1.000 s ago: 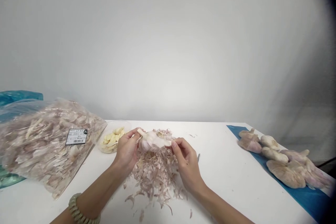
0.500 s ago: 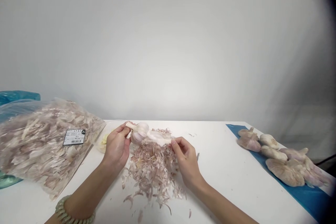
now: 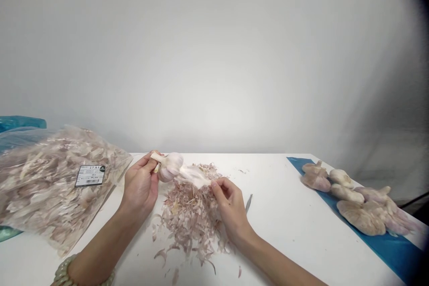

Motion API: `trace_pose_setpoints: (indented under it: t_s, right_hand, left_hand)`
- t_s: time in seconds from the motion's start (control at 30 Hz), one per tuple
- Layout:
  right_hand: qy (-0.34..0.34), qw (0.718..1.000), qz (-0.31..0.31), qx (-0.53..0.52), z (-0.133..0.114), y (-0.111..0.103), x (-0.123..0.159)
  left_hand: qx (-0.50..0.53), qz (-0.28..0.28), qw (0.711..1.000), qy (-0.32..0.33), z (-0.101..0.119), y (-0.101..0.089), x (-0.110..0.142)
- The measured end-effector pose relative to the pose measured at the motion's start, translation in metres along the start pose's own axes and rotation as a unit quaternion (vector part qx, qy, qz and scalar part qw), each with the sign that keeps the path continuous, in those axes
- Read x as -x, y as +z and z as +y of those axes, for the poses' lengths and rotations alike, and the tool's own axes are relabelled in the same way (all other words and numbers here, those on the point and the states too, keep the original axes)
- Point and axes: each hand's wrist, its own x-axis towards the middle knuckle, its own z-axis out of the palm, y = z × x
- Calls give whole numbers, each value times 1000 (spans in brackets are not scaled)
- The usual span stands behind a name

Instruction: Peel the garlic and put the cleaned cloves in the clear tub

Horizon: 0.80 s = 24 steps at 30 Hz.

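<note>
L hand (image 3: 140,187) further left over white tbl (image 3: 288,237).

Garlic bulbs (image 3: 360,216) on a blue mat (image 3: 392,254), bagged garlic skins (image 3: 50,187)

White table (image 3: 284,232), garlic skins (image 3: 191,219), blue sheet (image 3: 385,254)

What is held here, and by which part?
The left hand grips a garlic bulb by its stem; the right fingers pinch a strip of its skin.
</note>
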Motion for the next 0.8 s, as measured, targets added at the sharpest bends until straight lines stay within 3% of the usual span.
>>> trace_pose_setpoints:
  t_s: [0.33, 0.43, 0.63, 0.8]
  right_hand:
    - [0, 997, -80, -23, -13, -8, -4]
    - [32, 992, -113, -49, -19, -8, -3]
    - [86, 952, -262, -131, -26, -6, 0]
    - [140, 929, -298, -166, -25, -7, 4]
  left_hand:
    - [-44, -29, 999, -2, -16, 7, 17]
    - [-52, -52, 997, -8, -20, 6, 20]
    - [-46, -94, 994, -43, -27, 6, 28]
    - [-58, -156, 980, -108, -29, 6, 31]
